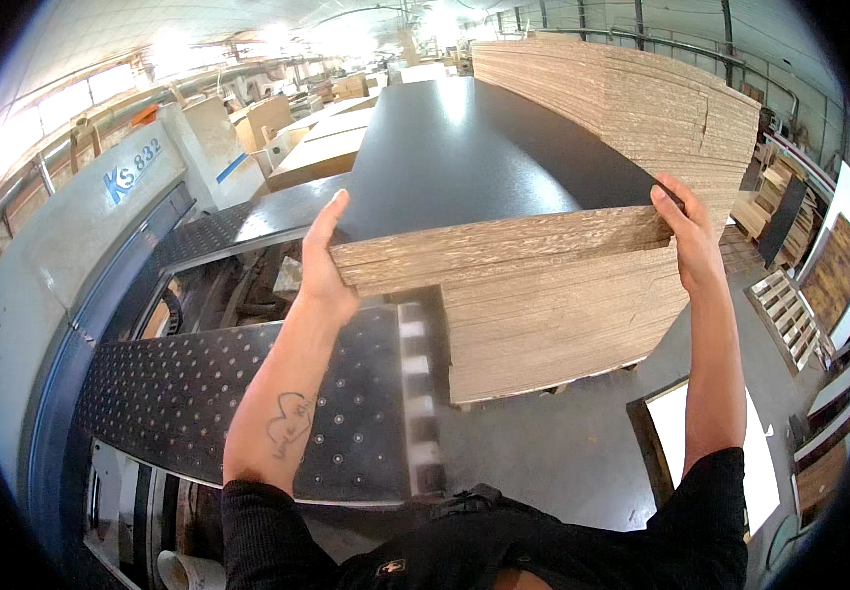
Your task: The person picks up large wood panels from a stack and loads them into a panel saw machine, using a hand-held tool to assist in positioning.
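Note:
Both arms reach forward to the near corners of several stacked chipboard panels (503, 244) with a glossy black top face (464, 147). My left hand (324, 258) presses around the left corner; its thumb points up, and the other fingers are mostly hidden behind the edge. On the right corner, my right hand (690, 226) grips with thumb and fingers over the top. The panels' left end juts out beyond the larger chipboard stack (562, 324) beneath, toward the machine's dark tables.
At left stands a large grey panel saw (61, 256) with a dotted black table (199, 393) and a second table (287, 211). A taller chipboard stack (641, 88) rises behind at right. A wooden pallet (789, 317) and a white board (739, 442) lie on the right floor.

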A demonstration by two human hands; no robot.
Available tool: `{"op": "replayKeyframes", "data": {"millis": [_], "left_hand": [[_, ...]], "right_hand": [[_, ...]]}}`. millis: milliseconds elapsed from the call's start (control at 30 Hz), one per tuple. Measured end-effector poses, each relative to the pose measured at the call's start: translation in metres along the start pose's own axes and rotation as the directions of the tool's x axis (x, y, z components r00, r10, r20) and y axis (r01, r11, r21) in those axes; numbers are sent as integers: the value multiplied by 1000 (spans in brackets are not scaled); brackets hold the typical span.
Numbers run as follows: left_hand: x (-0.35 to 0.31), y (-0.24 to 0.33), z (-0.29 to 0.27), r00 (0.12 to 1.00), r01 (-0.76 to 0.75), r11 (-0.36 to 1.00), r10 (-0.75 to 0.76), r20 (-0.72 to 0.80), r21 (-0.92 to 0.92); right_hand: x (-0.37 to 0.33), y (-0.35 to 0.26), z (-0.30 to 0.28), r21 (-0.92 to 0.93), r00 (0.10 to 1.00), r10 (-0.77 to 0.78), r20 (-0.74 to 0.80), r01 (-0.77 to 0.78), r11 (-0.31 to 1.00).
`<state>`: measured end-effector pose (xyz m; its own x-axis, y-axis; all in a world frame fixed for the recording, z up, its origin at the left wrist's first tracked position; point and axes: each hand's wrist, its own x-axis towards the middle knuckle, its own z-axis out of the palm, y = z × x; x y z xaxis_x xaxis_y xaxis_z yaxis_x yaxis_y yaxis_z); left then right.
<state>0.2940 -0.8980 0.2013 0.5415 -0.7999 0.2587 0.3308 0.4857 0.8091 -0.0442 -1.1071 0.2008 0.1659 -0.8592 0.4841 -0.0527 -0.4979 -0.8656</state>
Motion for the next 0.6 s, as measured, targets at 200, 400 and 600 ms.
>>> {"op": "replayKeyframes", "data": {"millis": [200, 400, 600], "left_hand": [[1, 25, -37, 996, 29, 999, -33, -89, -46], [-26, 62, -72, 953, -11, 1000, 10, -304, -1], [-67, 95, -104, 973, -90, 994, 100, -206, 57]], "right_hand": [[-26, -17, 12, -108, 985, -92, 145, 108, 988], [-77, -54, 29, -47, 944, -202, 260, 221, 974], [-118, -72, 24, 161, 917, -220, 332, 175, 971]]}}
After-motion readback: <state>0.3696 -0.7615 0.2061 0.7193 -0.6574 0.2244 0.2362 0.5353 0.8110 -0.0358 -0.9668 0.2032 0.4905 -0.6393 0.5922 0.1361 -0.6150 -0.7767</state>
